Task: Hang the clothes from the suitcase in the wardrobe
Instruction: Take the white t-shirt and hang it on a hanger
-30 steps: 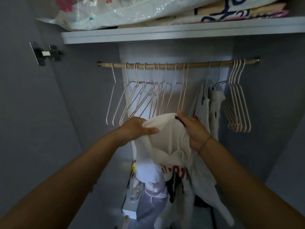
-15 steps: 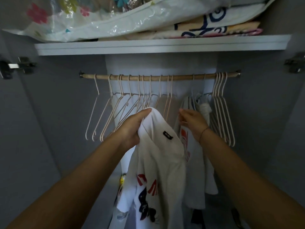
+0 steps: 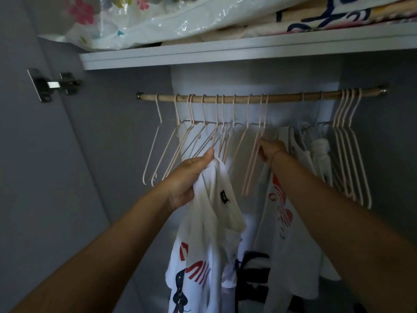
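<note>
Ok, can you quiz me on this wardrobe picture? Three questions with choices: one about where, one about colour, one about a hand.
1. Where do the pale pink wire hangers hang? A) top shelf B) wooden rail C) door hinge
2. What colour is the printed T-shirt with the black neck label? A) green B) black C) white
3. What is the left hand doing? A) gripping that T-shirt B) resting open C) holding a hanger
Answers: B, their hooks loop over the rail; C, its cloth is white under the print; A, its fingers curl round the bunched cloth.
</note>
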`<act>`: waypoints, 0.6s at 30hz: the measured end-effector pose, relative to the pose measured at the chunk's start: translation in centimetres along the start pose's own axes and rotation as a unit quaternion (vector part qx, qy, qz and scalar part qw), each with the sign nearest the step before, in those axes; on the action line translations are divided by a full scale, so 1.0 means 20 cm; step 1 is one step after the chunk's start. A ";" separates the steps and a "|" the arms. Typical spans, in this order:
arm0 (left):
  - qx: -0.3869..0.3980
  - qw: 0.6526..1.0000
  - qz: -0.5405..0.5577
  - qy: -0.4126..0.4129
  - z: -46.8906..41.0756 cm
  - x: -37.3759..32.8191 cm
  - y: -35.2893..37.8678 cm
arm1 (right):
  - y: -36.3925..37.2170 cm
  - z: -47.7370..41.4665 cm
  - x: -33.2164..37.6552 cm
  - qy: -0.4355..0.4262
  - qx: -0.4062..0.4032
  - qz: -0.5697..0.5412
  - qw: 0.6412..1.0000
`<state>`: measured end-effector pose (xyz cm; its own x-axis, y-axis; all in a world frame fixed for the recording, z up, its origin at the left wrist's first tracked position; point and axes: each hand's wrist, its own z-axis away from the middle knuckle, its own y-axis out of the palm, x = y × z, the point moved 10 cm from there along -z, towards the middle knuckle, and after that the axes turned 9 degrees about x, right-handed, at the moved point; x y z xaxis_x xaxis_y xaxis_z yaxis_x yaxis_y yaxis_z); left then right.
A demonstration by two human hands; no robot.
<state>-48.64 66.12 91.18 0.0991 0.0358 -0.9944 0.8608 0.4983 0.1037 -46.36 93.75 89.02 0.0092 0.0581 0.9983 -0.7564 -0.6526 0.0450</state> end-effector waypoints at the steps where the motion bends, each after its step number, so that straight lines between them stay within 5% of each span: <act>1: -0.009 1.000 0.003 -0.002 0.00 0.01 -0.02 | 0.01 -0.02 0.00 -0.005 0.002 0.005 1.000; 6: -0.032 0.999 0.018 0.004 0.01 0.03 -0.08 | 0.02 -0.07 0.06 -0.049 0.005 0.092 0.995; 18: -0.009 1.000 0.012 0.000 0.01 0.10 0.01 | -0.15 0.31 0.02 -0.095 0.052 -0.089 0.990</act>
<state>-48.23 66.10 89.30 0.1187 0.0483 -0.9918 0.8495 0.5122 0.1266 -40.02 91.01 89.50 0.2668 0.0419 0.9628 -0.6603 -0.7198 0.2143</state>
